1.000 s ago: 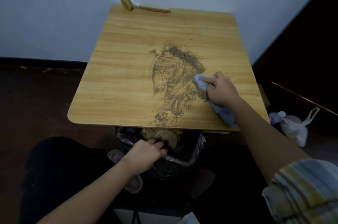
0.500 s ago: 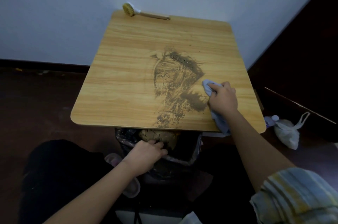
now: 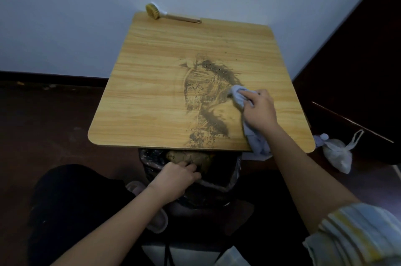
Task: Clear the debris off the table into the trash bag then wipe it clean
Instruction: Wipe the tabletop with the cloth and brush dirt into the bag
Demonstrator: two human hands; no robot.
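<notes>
A small wooden table point(image 3: 152, 96) is standing against a pale wall in a dim room with a dark floor, and a smear of dark gritty debris point(image 3: 206, 100) is running from the table's middle down to its near edge. A scrub brush point(image 3: 171, 16) is lying along the far edge, well apart from the dirt.

The sweeping step looks to be in hand: the debris is not yet cleared and the final wipe is not yet begun. The right hand point(image 3: 259, 110) is reaching out over the right half of the table, fingers curled round a bunched pale blue cloth point(image 3: 238, 96) and pressing it onto the right side of the smear; the cloth's loose tail is trailing under the wrist and hanging past the near edge. The left hand point(image 3: 176, 173) is sitting low, below the near edge, its fingers curled over the rim of the black trash bag point(image 3: 233, 175), which is gaping directly under the end of the smear and already holding something brownish.

The next move probably calls for dragging the cloth toward the near edge so the grit falls into the bag, with the left hand keeping the mouth open beneath it. Loose grains could spill past the rim onto the floor.

A knotted white plastic bag point(image 3: 338, 155) is lying on the floor to the right.
</notes>
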